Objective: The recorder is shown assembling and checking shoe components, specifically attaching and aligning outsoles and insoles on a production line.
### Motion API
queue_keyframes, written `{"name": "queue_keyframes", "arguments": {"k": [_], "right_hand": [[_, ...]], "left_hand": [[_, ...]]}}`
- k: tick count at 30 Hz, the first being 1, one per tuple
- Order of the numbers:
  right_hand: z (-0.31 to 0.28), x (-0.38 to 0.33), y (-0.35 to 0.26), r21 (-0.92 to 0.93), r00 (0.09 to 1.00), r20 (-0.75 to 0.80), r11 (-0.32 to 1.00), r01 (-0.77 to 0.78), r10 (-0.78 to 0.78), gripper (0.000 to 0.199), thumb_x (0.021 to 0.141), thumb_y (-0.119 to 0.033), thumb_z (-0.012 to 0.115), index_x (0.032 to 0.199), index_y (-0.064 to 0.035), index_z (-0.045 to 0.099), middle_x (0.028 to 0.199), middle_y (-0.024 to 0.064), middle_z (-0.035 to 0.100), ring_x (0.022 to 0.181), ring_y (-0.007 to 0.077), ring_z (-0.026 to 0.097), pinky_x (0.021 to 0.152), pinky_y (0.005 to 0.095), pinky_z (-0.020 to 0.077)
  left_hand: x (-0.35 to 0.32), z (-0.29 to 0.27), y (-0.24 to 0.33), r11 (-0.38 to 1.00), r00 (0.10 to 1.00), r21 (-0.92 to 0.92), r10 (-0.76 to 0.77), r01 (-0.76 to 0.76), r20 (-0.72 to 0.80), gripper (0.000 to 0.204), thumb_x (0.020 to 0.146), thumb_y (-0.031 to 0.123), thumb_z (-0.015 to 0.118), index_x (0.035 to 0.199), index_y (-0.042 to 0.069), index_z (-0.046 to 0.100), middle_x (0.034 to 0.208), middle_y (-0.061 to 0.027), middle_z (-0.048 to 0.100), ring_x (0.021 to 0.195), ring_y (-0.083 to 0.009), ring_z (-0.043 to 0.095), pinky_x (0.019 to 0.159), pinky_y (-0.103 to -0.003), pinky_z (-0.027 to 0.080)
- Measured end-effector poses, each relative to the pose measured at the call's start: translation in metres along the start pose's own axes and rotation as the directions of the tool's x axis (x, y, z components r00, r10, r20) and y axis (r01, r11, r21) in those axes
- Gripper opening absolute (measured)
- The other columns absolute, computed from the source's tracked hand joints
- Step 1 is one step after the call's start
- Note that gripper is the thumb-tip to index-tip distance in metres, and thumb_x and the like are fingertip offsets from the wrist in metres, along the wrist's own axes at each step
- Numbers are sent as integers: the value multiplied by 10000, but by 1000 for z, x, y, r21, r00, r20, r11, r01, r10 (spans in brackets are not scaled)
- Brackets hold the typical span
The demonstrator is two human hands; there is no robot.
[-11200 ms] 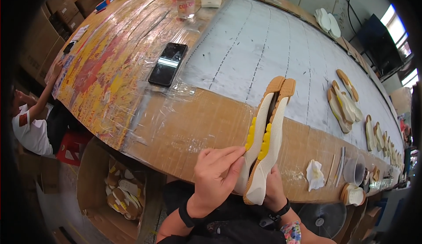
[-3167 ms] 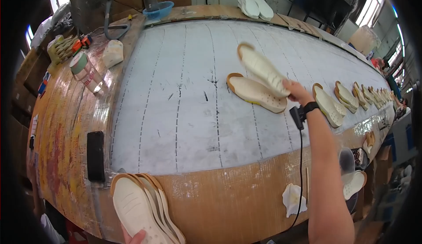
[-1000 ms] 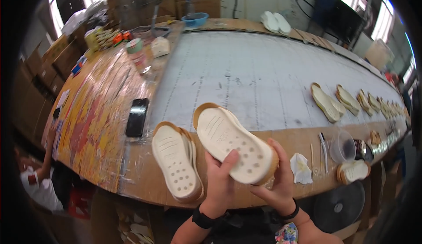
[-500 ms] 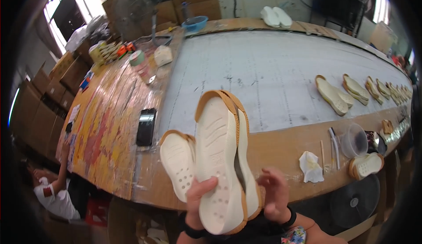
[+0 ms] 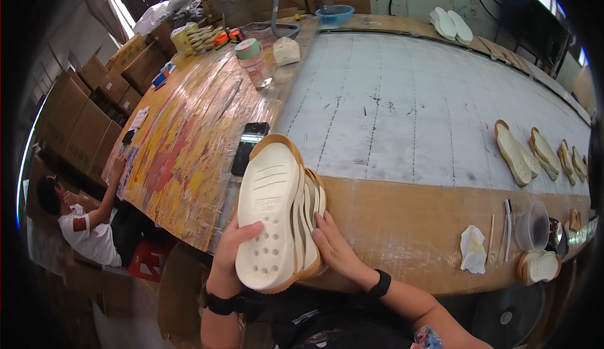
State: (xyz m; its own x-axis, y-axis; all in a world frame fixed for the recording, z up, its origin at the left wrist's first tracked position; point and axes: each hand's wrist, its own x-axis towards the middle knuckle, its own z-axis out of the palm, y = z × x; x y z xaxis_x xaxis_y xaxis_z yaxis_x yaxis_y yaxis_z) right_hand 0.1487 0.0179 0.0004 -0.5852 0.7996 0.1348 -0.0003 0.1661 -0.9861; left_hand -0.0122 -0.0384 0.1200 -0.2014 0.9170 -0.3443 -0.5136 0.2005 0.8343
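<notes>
A stack of cream shoe soles (image 5: 269, 192) with tan edges is held upright in front of me, at the table's near edge. Its front sole faces me, with curved grooves at the top and rows of round holes lower down. My left hand (image 5: 231, 248) grips the lower left side, thumb across the front sole and the other fingers hidden behind. Against the right side of the stack lies my right hand (image 5: 335, 245), its fingers pressed along the edges of the rear soles. How many soles are in the stack is partly hidden.
A phone (image 5: 249, 149) lies just beyond the soles. More soles (image 5: 514, 154) line the right side; a plastic cup (image 5: 531, 226), brushes (image 5: 507, 229) and a crumpled tissue (image 5: 473, 248) sit nearer. A jar (image 5: 254, 63) stands far left. Another person (image 5: 88, 223) sits at the left edge.
My right hand has gone from apart with loose fingers to touching the stack. The smaller soles once seen at the left are no longer there; more soles show behind the front one. The view has shifted left.
</notes>
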Motion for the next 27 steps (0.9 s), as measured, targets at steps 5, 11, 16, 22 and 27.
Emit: {"name": "queue_keyframes", "arguments": {"k": [5,11,16,22,27], "right_hand": [[19,-1,3,120,1000,5,993,16,-17,615,836,-264,516,1244,108,246,1242,244,313,1159,324,339,968,334,269],[33,0,2,244,982,109,954,-175,153,624,791,-199,584,1250,79,267,1218,211,369,1128,271,387,943,327,309],[50,9,3,-48,992,116,998,-34,39,589,790,-181,559,1265,32,284,1212,201,384,1130,304,382,957,349,289],[49,14,-12,-144,952,279,986,-85,123,618,792,-112,538,1300,35,219,1286,189,336,1173,249,357,974,326,270],[62,12,-14,-237,946,290,969,-74,143,652,775,-55,527,1316,41,175,1278,197,355,1167,224,366,964,306,278]], "left_hand": [[-18,-64,-5,961,991,-246,-136,129,-15,465,779,67,468,1211,-56,351,1125,-189,503,957,-266,558,820,-342,456],[-37,-120,-44,852,999,-523,-33,20,-15,493,760,113,451,1205,-76,353,1134,-228,486,994,-332,523,893,-409,401],[-53,-140,-82,852,990,-505,132,-140,-52,400,835,156,423,1168,-66,408,1107,-200,515,970,-280,543,870,-366,421],[-50,-170,-98,633,980,-755,-189,171,64,392,795,203,500,1112,-27,478,1019,-162,568,846,-238,590,787,-339,470],[-52,-177,-116,581,983,-798,-16,160,185,360,805,203,526,1089,-16,495,978,-133,586,841,-192,590,781,-289,462]]}}
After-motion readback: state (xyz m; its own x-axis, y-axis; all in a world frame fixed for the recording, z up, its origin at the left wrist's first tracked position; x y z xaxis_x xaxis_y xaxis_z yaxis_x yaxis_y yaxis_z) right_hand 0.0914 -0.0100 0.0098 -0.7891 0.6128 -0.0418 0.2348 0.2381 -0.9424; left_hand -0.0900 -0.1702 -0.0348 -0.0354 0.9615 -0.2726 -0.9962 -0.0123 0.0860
